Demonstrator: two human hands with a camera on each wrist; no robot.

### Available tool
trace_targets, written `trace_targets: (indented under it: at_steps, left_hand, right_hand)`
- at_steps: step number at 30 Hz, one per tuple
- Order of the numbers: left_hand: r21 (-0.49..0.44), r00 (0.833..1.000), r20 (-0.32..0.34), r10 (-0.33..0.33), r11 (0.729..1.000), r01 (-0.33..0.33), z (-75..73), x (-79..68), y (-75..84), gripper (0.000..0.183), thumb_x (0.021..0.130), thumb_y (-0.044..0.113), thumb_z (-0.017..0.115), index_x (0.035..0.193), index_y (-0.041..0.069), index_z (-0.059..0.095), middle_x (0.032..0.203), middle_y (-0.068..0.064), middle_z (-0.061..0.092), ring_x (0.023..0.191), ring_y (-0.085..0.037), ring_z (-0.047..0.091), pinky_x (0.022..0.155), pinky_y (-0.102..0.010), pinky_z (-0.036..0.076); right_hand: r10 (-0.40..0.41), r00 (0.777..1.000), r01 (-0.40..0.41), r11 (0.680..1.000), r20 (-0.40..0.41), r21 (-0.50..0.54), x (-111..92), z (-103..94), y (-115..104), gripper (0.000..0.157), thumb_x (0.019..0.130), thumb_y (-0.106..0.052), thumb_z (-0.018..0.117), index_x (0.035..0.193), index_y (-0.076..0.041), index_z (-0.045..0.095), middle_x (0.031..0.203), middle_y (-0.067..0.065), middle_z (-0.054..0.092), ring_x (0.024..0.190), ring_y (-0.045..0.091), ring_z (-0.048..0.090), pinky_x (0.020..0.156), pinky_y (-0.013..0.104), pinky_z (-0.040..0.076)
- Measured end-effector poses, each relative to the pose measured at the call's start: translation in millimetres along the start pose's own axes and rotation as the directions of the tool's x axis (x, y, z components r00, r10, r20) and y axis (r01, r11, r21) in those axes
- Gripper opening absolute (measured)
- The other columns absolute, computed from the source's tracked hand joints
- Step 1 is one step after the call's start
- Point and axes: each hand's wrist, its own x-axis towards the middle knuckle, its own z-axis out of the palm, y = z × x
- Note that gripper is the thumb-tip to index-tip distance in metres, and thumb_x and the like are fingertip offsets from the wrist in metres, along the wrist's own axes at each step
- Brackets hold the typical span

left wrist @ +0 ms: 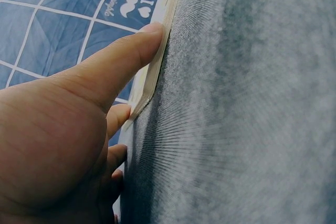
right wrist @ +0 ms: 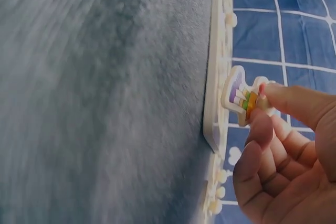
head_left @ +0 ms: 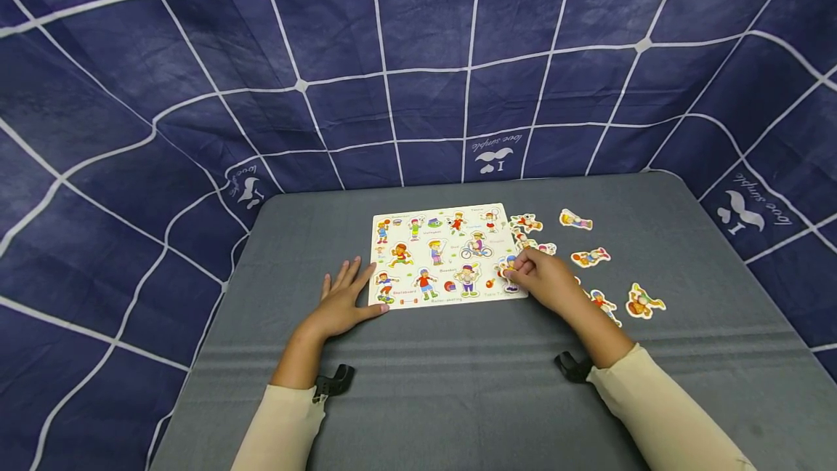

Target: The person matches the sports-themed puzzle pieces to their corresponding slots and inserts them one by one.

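A pale wooden puzzle board (head_left: 506,240) lies on the grey tabletop, with several cartoon sports figures across it. My left hand (head_left: 343,304) rests at its left side, fingers spread and the thumb on the near corner; the left wrist view shows that thumb lying along the board's edge (left wrist: 152,80). Over the near right corner, my right hand (head_left: 546,280) pinches a puzzle piece (right wrist: 236,95) between thumb and index finger. In the right wrist view this piece stands tilted against the board's face, its upper part covered by the fingertips.
Loose figure pieces lie to the right of the board, among them one at the back (head_left: 575,219), one in the middle (head_left: 591,257) and one farther right (head_left: 645,302). Others sit close beside the right hand. A blue gridded cloth (head_left: 425,107) walls the table's back and sides.
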Motion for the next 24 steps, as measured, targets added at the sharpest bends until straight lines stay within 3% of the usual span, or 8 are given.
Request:
trace_targets:
  at_steps: [6, 12, 24]
  left_hand:
    - [0.006, 1.0, 0.006, 0.0, 1.0, 0.0, 1.2, 1.0, 0.2, 0.097, 0.088, 0.061, 0.07, 0.163, 0.024, 0.021, 0.172, -0.014, 0.005, 0.159, -0.038, -0.003, 0.122, -0.068, -0.008]
    - [-0.004, 1.0, 0.009, 0.003, 1.0, -0.003, 1.5, 0.8, 1.3, 0.097, 0.087, 0.06, 0.071, 0.163, 0.024, 0.022, 0.172, -0.014, 0.006, 0.159, -0.038, -0.003, 0.122, -0.068, -0.009]
    - [-0.017, 1.0, 0.003, 0.009, 1.0, -0.008, -0.1, 0.1, -0.4, 0.097, 0.088, 0.06, 0.07, 0.163, 0.024, 0.021, 0.172, -0.014, 0.005, 0.159, -0.039, -0.003, 0.121, -0.068, -0.009]
  right_hand:
    - [0.041, 0.999, -0.041, 0.999, -0.005, -0.025, 8, 8.5, 1, 0.019, 0.089, -0.019, 0.077, 0.084, -0.009, 0.063, 0.07, 0.001, 0.062, 0.062, 0.011, 0.051, 0.057, 0.025, 0.039]
    - [0.01, 1.0, -0.01, 0.997, 0.005, -0.08, 11, 12.3, 2, 0.016, 0.088, -0.015, 0.075, 0.082, -0.008, 0.061, 0.067, 0.0, 0.059, 0.061, 0.011, 0.049, 0.057, 0.025, 0.037]
    - [0.051, 0.993, -0.043, 0.996, 0.109, -0.076, 17, 13.5, 3, 0.006, 0.088, -0.009, 0.069, 0.089, -0.005, 0.065, 0.076, 0.004, 0.062, 0.068, 0.013, 0.053, 0.064, 0.028, 0.041]
